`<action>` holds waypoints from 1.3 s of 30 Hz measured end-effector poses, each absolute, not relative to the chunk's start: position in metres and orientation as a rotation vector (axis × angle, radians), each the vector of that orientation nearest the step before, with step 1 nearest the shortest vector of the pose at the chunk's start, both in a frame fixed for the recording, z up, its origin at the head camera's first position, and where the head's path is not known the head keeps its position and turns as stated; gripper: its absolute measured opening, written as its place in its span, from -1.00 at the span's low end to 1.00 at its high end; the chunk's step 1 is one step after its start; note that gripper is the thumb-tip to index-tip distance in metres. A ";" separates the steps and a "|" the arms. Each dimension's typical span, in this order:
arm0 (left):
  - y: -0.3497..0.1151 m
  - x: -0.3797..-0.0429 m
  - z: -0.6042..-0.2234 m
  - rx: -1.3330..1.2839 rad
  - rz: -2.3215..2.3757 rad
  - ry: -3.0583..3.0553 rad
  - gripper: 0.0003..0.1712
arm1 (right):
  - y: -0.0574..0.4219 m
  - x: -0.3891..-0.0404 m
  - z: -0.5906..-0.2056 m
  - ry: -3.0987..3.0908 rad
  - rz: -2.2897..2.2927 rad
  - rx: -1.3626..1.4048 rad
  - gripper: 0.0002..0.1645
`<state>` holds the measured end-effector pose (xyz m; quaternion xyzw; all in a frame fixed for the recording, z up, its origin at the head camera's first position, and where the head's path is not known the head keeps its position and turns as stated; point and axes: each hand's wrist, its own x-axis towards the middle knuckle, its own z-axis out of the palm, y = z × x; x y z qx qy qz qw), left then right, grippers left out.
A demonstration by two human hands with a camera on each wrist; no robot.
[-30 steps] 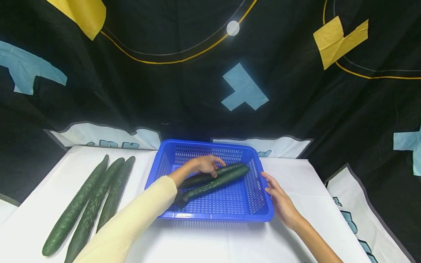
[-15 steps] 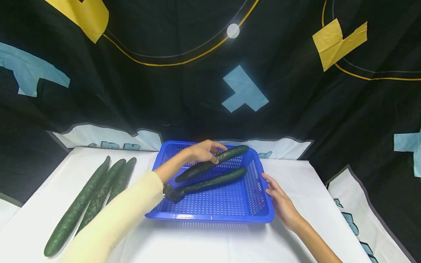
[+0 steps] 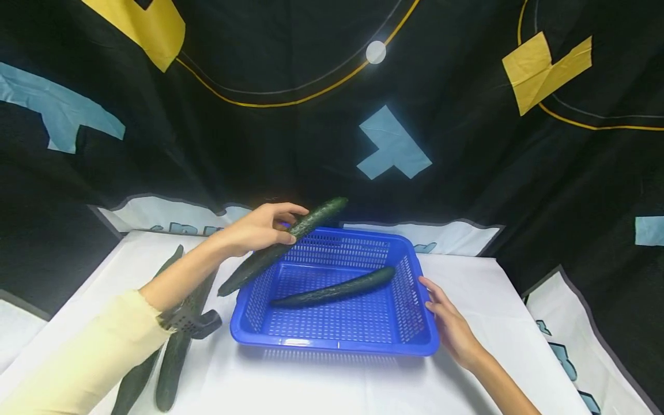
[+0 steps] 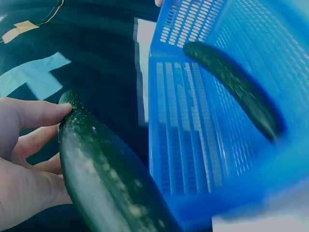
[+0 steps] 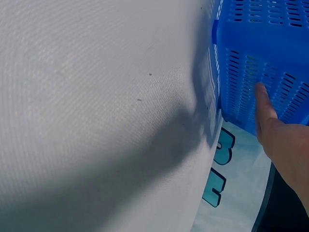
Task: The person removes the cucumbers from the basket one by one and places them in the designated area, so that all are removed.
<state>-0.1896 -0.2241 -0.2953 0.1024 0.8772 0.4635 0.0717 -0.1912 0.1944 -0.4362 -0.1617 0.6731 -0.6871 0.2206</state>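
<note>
Head view: 1 raised cucumber, pinched by left hand, thumb opposing fingers, near basket's left rear corner; 1 lower cucumber, inside; right hand, fingers extended, touching right side (presumably steadying it).

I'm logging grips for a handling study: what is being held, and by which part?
The left hand holds a cucumber near its middle. The right hand touches the right side of the blue basket.
</note>
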 end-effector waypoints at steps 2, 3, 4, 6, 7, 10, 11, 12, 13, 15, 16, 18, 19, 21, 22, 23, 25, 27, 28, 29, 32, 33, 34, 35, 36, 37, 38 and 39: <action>-0.240 -0.176 -0.294 0.276 1.386 2.660 -0.32 | 0.195 -0.191 -0.436 1.859 -1.903 -0.446 -0.32; -0.249 -0.170 -0.294 0.255 1.379 2.674 -0.32 | 0.195 -0.191 -0.436 1.857 -1.902 -0.449 -0.32; -0.257 -0.163 -0.293 0.229 1.372 2.690 -0.31 | 0.195 -0.191 -0.436 1.858 -1.902 -0.451 -0.32; -0.276 -0.149 -0.294 0.172 1.344 2.725 -0.29 | 0.195 -0.192 -0.436 1.856 -1.897 -0.460 -0.32; -0.286 -0.143 -0.295 0.143 1.329 2.737 -0.27 | 0.195 -0.192 -0.436 1.852 -1.897 -0.463 -0.32; -0.317 -0.124 -0.302 0.039 1.300 2.747 -0.21 | 0.196 -0.192 -0.436 1.842 -1.893 -0.466 -0.32; -0.328 -0.118 -0.305 0.012 1.295 2.747 -0.20 | 0.196 -0.192 -0.436 1.842 -1.892 -0.466 -0.32; -0.339 -0.112 -0.309 -0.017 1.291 2.749 -0.18 | 0.196 -0.192 -0.436 1.843 -1.890 -0.465 -0.32; -0.350 -0.106 -0.313 -0.044 1.284 2.754 -0.18 | 0.196 -0.192 -0.435 1.844 -1.890 -0.464 -0.32; -0.371 -0.095 -0.322 -0.081 1.286 2.767 -0.19 | 0.196 -0.192 -0.435 1.849 -1.892 -0.460 -0.32; -0.382 -0.089 -0.327 -0.105 1.283 2.775 -0.19 | 0.196 -0.192 -0.435 1.849 -1.892 -0.460 -0.32; -0.401 -0.079 -0.338 -0.158 1.278 2.785 -0.19 | 0.196 -0.192 -0.434 1.847 -1.891 -0.461 -0.32; -0.410 -0.075 -0.343 -0.192 1.280 2.784 -0.18 | 0.196 -0.191 -0.434 1.847 -1.892 -0.460 -0.32; -0.426 -0.066 -0.353 -0.268 1.276 2.777 -0.15 | 0.195 -0.191 -0.434 1.845 -1.891 -0.463 -0.33; -0.432 -0.062 -0.357 -0.306 1.267 2.777 -0.14 | 0.195 -0.190 -0.434 1.845 -1.890 -0.464 -0.33; -0.438 -0.057 -0.362 -0.339 1.256 2.777 -0.12 | 0.195 -0.190 -0.434 1.842 -1.891 -0.467 -0.33; -0.449 -0.050 -0.372 -0.377 1.255 2.764 -0.10 | 0.196 -0.190 -0.435 1.833 -1.892 -0.479 -0.33; -0.457 -0.043 -0.381 -0.400 1.267 2.748 -0.10 | 0.196 -0.190 -0.435 1.814 -1.897 -0.498 -0.33; -0.461 -0.041 -0.385 -0.405 1.277 2.741 -0.10 | 0.197 -0.190 -0.435 1.805 -1.901 -0.506 -0.33; -0.464 -0.039 -0.390 -0.403 1.291 2.730 -0.10 | 0.197 -0.190 -0.435 1.795 -1.905 -0.512 -0.33; -0.470 -0.035 -0.402 -0.402 1.327 2.711 -0.11 | 0.197 -0.190 -0.435 1.782 -1.910 -0.519 -0.33; -0.472 -0.034 -0.405 -0.402 1.335 2.706 -0.11 | 0.197 -0.189 -0.435 1.785 -1.910 -0.517 -0.33; -0.473 -0.034 -0.409 -0.407 1.345 2.699 -0.10 | 0.196 -0.189 -0.434 1.788 -1.907 -0.514 -0.33; -0.474 -0.034 -0.412 -0.414 1.347 2.696 -0.09 | 0.196 -0.189 -0.434 1.793 -1.904 -0.511 -0.33; -0.475 -0.033 -0.415 -0.419 1.351 2.692 -0.09 | 0.196 -0.189 -0.434 1.797 -1.900 -0.509 -0.32; -0.476 -0.034 -0.417 -0.430 1.358 2.685 -0.08 | 0.196 -0.189 -0.434 1.802 -1.897 -0.507 -0.32; -0.477 -0.034 -0.420 -0.431 1.364 2.675 -0.08 | 0.196 -0.189 -0.434 1.804 -1.895 -0.506 -0.32; -0.477 -0.034 -0.421 -0.430 1.365 2.666 -0.08 | 0.195 -0.189 -0.433 1.805 -1.894 -0.505 -0.32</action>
